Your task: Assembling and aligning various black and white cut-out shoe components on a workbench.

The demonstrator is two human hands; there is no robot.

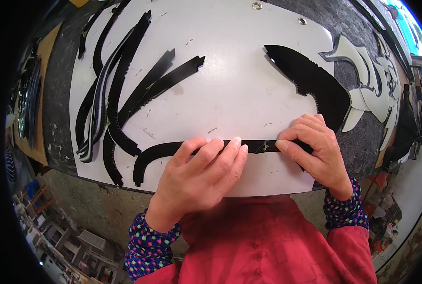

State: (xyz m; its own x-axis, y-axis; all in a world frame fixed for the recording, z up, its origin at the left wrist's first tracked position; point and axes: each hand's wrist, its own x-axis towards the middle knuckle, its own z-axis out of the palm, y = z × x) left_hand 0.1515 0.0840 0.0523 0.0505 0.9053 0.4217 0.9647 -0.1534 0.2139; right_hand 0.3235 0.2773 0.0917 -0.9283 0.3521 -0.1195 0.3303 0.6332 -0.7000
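Note:
A long, narrow black strip (159,149) of sheet material lies across the near part of a white board (230,94), its left end curving down. My left hand (204,173) rests over the middle of the strip, fingers apart and fingertips pressing on it; its thumb is hidden. At the strip's right end, my right hand (313,146) grips it between thumb and bent fingers. Between the hands a small pale mark and a slanted line show on the strip. Just beyond my right hand lies a wide, curved black piece (310,75) with a notched inner edge.
Several curved black strips (121,78) overlap on the board's left side. Off-white cut pieces (362,71) are heaped on the dark tabletop at right. Metal eyelets (302,21) sit in the board's far edge. More dark strips (28,102) lie on brown board at far left.

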